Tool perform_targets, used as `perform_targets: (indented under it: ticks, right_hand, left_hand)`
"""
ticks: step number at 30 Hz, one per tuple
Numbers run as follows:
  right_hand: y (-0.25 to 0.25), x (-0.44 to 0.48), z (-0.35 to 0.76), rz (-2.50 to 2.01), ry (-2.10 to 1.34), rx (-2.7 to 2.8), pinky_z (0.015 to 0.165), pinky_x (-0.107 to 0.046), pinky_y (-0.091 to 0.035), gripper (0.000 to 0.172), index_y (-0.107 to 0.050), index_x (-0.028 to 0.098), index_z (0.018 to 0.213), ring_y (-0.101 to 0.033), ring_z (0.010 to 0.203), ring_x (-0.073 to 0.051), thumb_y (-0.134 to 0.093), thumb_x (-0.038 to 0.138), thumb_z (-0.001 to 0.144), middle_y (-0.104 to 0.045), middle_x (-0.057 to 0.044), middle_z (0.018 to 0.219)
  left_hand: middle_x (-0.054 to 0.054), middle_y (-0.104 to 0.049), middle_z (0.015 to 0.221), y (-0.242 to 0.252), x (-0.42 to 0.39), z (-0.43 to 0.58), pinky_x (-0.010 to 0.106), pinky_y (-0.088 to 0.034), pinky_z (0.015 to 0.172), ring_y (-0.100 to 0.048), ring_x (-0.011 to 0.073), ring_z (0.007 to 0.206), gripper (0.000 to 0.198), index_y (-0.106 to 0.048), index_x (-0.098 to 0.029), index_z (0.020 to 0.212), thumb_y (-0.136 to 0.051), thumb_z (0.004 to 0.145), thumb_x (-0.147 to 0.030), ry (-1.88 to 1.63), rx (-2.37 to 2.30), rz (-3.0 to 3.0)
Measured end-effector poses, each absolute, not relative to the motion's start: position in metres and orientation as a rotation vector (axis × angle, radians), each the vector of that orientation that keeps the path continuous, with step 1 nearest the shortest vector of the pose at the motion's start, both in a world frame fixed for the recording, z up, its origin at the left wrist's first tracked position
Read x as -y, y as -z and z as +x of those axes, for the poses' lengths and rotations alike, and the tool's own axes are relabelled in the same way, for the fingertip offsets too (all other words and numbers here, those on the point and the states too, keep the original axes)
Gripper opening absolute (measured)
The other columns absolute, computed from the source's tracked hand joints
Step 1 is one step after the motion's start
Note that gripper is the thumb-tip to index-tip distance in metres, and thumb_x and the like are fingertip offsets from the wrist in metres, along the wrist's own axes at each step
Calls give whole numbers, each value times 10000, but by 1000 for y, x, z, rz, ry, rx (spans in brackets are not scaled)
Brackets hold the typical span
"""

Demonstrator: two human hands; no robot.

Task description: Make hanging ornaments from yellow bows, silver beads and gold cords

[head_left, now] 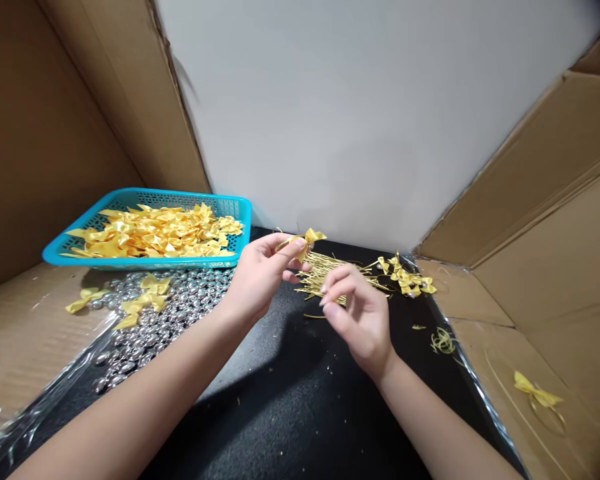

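My left hand (263, 270) pinches a yellow ribbon bow (313, 237) between thumb and fingers, above the far part of the black mat (280, 400). A thin gold strand seems to stick out beside the bow. Lower and to the right, my right hand (363, 317) is apart from the bow. Its fingers are loosely curled, with thumb and index tips close together, and nothing shows between them. Behind it lies a pile of gold wire ties (320, 270), partly hidden by the hand. One loose gold tie (315, 316) lies near the right thumb.
A blue basket (247, 230) of yellow bows stands back left. In front spread silver beads (180, 313) with a few bows (147, 300) on top. Finished-looking bows (410, 280) cluster right of the ties. Coiled strands (443, 341) and another bow (537, 390) lie right. Cardboard walls flank both sides.
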State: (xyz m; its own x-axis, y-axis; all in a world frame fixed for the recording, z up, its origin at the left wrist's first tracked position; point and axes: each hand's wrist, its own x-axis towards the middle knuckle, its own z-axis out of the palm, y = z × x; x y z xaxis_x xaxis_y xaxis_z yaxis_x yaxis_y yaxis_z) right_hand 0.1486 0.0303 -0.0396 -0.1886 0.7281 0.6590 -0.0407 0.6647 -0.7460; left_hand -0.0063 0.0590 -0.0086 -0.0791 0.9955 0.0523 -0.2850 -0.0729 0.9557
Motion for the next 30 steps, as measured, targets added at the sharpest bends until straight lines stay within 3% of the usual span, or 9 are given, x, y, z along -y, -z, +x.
perform_targets:
  ticks: [4,8,11,16,19,21,23,26,30]
  right_hand:
    - [32,-17,141,-440,-420,1907,779,-378,-422,76,-599,206,701,-570,770,-176,-610,131,708,-632,3,714]
    - [34,-15,138,-376,-221,2094,826,-394,-395,21,-619,200,748,-589,752,-164,-598,203,749,-663,20,677]
    - [37,-17,139,-532,-127,2201,848,-418,-341,151,-648,206,712,-551,774,-173,-548,249,817,-671,19,692]
    - [48,-22,138,-1040,-316,2104,861,-460,-324,405,-707,214,697,-516,918,-232,-388,261,942,-722,-24,897]
    - [59,-29,137,-1228,-555,1892,932,-478,-383,403,-742,211,972,-540,1038,-262,-355,327,972,-720,-69,1078]
    - [65,-33,137,-1278,-712,1741,1030,-487,-385,450,-593,190,1304,-499,1226,-276,-363,397,976,-616,-105,1315]
    - [68,-32,136,-1257,-782,1655,1113,-507,-338,588,-296,226,1514,-346,1408,-272,-376,446,974,-376,-95,1542]
    - [67,-25,134,-1135,-605,1690,1150,-562,-283,674,-12,382,1541,-91,1508,-268,-390,403,982,-10,8,1646]
    - [68,-16,132,-949,-200,1858,1146,-651,-213,820,55,542,1481,76,1497,-335,-496,265,940,243,103,1597]
  left_hand:
    - [-18,-633,699,9,-61,-7,127,-422,408,-633,79,542,220,-667,-144,715,-802,678,-314,-1479,-1029,994]
    - [-18,-643,704,9,-61,-7,115,-385,385,-622,67,518,226,-670,-136,712,-816,656,-300,-1488,-1032,1005]
    - [-8,-649,704,10,-60,-7,123,-393,387,-628,80,536,215,-674,-131,728,-798,680,-300,-1509,-1029,1028]
    - [4,-655,673,12,-60,-9,137,-453,434,-622,103,620,181,-697,-142,759,-771,720,-302,-1629,-1056,1120]
    - [6,-666,700,12,-59,-9,143,-464,441,-620,106,639,161,-701,-155,758,-766,728,-299,-1711,-1065,1162]
    - [4,-661,702,13,-59,-7,143,-471,452,-622,108,653,154,-700,-160,747,-765,730,-299,-1734,-1065,1161]
    - [3,-656,706,12,-59,-5,144,-480,466,-623,107,666,153,-697,-163,741,-764,729,-301,-1740,-1054,1123]
    - [-2,-646,711,11,-58,-3,146,-485,469,-630,106,664,160,-682,-164,733,-767,719,-299,-1709,-1016,1004]
    - [-25,-609,679,6,-55,-2,138,-465,435,-639,96,602,179,-657,-160,711,-781,687,-287,-1598,-951,880]
